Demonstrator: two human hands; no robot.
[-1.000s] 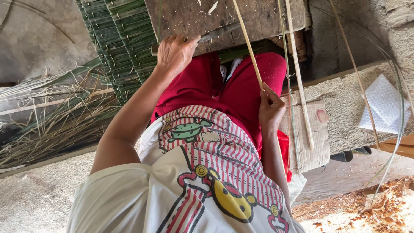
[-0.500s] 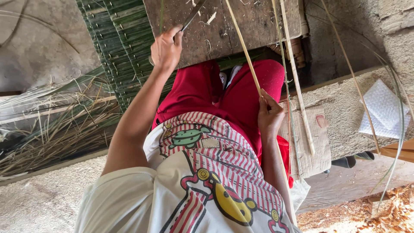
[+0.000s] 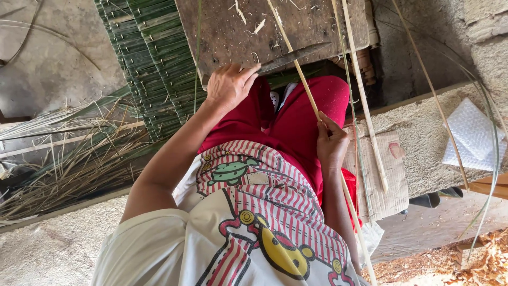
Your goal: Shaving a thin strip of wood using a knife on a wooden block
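Left hand (image 3: 230, 85) fingers clenched around knife (image 3: 293, 57); right hand (image 3: 332, 143) fingers grasping bamboo strip (image 3: 296, 66).

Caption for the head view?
Left hand holds a knife against a bamboo strip gripped by right hand.

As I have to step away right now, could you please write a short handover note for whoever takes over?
Left hand: closed on a knife, whose blade lies flat on the wooden board.
Right hand: gripping a long bamboo strip over the lap; the strip crosses the blade.
Nearby: more strips to the right, a green woven mat to the left of the board.
Done: pale shavings lie on the board.
Left: the held strip looks whole, with no cut visible at the blade.
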